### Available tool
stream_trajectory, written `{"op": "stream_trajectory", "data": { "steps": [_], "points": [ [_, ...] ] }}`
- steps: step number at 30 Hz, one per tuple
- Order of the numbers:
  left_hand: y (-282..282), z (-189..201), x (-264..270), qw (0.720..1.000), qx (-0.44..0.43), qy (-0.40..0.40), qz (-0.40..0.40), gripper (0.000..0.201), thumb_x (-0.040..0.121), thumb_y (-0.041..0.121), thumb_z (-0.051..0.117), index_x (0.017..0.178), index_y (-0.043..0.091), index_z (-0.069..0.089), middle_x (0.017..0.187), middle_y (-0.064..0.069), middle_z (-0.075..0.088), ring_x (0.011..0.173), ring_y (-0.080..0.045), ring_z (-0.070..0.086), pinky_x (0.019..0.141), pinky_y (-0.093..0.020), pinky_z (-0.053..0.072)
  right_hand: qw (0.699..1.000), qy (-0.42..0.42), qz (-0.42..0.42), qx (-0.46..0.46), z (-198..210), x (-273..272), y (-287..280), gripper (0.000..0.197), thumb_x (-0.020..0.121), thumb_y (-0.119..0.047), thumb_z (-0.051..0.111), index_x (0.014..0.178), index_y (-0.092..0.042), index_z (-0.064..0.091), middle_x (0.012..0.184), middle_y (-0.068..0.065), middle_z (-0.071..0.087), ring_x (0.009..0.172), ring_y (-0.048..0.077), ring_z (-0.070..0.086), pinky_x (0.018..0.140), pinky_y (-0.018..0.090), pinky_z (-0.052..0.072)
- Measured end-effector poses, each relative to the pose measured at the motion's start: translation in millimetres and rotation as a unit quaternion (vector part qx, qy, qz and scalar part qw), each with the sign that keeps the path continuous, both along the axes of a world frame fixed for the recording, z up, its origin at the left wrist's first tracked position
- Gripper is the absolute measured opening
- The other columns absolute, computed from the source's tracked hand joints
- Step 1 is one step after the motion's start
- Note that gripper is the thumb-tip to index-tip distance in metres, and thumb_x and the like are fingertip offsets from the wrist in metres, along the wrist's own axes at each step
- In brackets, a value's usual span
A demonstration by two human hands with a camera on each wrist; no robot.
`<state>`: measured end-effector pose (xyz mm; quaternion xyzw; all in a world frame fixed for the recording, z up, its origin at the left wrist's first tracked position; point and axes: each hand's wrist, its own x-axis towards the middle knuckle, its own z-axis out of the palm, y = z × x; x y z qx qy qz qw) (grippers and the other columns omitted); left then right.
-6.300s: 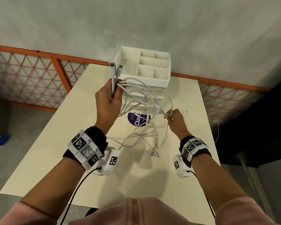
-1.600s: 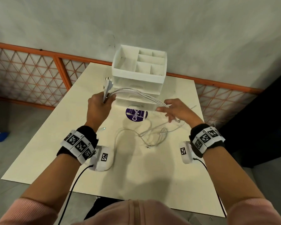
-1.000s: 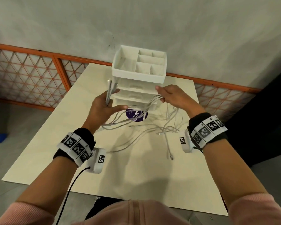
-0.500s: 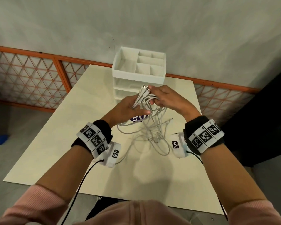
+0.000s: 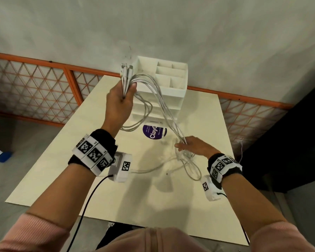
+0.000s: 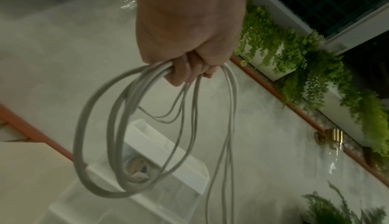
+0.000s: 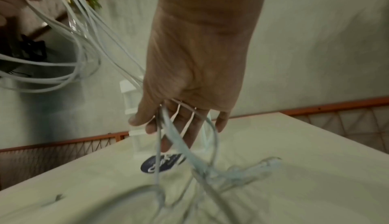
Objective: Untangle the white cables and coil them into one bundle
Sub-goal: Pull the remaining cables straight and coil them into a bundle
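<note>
Thin white cables (image 5: 158, 99) are gripped in the raised left hand (image 5: 120, 104) and threaded through the right hand's (image 5: 195, 148) loosely extended fingers above a cream rectangular tabletop (image 5: 62, 160), beside a grey plaster wall (image 5: 171, 24).

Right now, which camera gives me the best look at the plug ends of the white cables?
The head view: the plug ends stick up above the left hand, sharp against the wall. The left wrist view shows only hanging cable loops below the fingers; the right wrist view shows blurred strands, no plugs.

Head view high above the table (image 5: 198, 206), facing down and forward, wrist views close along each palm, all three sharing the white cables (image 5: 158, 99) and organiser (image 5: 173, 91)
</note>
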<state>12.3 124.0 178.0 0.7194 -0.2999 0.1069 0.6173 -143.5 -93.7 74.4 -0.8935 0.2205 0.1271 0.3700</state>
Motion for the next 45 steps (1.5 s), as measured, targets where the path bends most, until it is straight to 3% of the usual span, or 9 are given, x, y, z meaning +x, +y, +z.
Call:
{"op": "stream_trajectory", "data": {
  "steps": [6,11,14,20,26,31,36,42,45],
  "points": [
    [10,-32,-3,0.994,0.093,0.025,0.044,0.029,0.099,0.025,0.046,0.093,0.000,0.058,0.074,-0.014,0.056,0.069,-0.024,0.050,0.056,-0.027,0.028,0.986,-0.136,-0.074,0.068,14,3,4,0.045,0.099,-0.037,0.038,0.073,-0.005,0.056,0.059,0.002,0.064,0.061,0.018,0.064,0.072,0.030,0.048],
    [20,-43,3,0.990,0.119,0.043,0.070,0.032,0.100,0.024,0.044,0.104,-0.005,0.058,0.083,-0.017,0.062,0.074,-0.025,0.051,0.059,-0.023,0.026,0.945,-0.262,-0.169,0.105,49,9,-5,0.046,0.096,-0.050,0.037,0.066,-0.016,0.042,0.047,-0.002,0.039,0.036,0.011,0.046,0.050,0.029,0.047],
    [28,-45,10,0.987,0.103,0.055,0.107,0.032,0.100,0.024,0.043,0.106,-0.004,0.058,0.088,-0.021,0.065,0.076,-0.030,0.055,0.060,-0.023,0.029,0.943,-0.252,-0.192,0.102,52,9,-16,0.038,0.091,-0.047,0.051,0.074,-0.013,0.050,0.053,-0.001,0.036,0.042,0.011,0.033,0.042,0.021,0.030],
    [42,-48,31,0.978,0.097,0.045,0.179,0.032,0.099,0.021,0.042,0.107,-0.006,0.057,0.091,-0.029,0.064,0.083,-0.044,0.059,0.067,-0.041,0.042,0.999,-0.032,-0.023,0.008,11,-13,-33,0.040,0.075,-0.045,0.073,0.059,-0.018,0.048,0.059,-0.002,0.046,0.060,0.015,0.043,0.061,0.029,0.030],
    [33,-50,24,0.978,0.112,0.056,0.170,0.029,0.098,0.016,0.043,0.111,-0.005,0.057,0.095,-0.027,0.065,0.087,-0.042,0.059,0.068,-0.036,0.041,0.994,0.055,0.001,-0.097,-24,-19,-36,0.031,0.093,-0.033,0.054,0.093,-0.003,0.060,0.089,0.005,0.060,0.079,0.021,0.053,0.059,0.021,0.034],
    [23,-49,14,0.980,0.118,0.068,0.148,0.031,0.100,0.022,0.041,0.107,-0.004,0.056,0.097,-0.024,0.067,0.089,-0.038,0.059,0.063,-0.024,0.030,0.981,-0.141,-0.108,-0.078,3,-9,-33,0.035,0.100,-0.034,0.038,0.086,-0.009,0.059,0.067,-0.005,0.065,0.073,0.021,0.064,0.075,0.028,0.045],
    [19,-53,17,0.979,0.116,0.081,0.146,0.034,0.100,0.025,0.040,0.106,-0.004,0.056,0.098,-0.024,0.067,0.091,-0.039,0.060,0.070,-0.032,0.038,0.948,-0.279,-0.126,-0.093,43,10,-40,0.022,0.100,-0.032,0.036,0.082,-0.022,0.045,0.058,-0.001,0.055,0.055,0.017,0.053,0.062,0.031,0.044],
    [22,-54,26,0.978,0.127,0.060,0.156,0.033,0.100,0.024,0.041,0.107,-0.004,0.055,0.097,-0.025,0.067,0.089,-0.041,0.060,0.069,-0.036,0.040,0.935,-0.303,-0.132,-0.125,48,17,-52,0.020,0.096,-0.024,0.046,0.088,-0.006,0.052,0.063,0.009,0.053,0.059,0.026,0.051,0.056,0.033,0.043],
    [23,-58,27,0.977,0.147,0.048,0.145,0.031,0.099,0.025,0.043,0.104,-0.003,0.057,0.094,-0.024,0.068,0.085,-0.040,0.061,0.063,-0.031,0.036,0.952,-0.259,-0.133,-0.094,28,23,-56,0.014,0.093,-0.014,0.054,0.086,-0.001,0.053,0.078,0.013,0.061,0.075,0.031,0.061,0.066,0.030,0.046]
  ]
}}
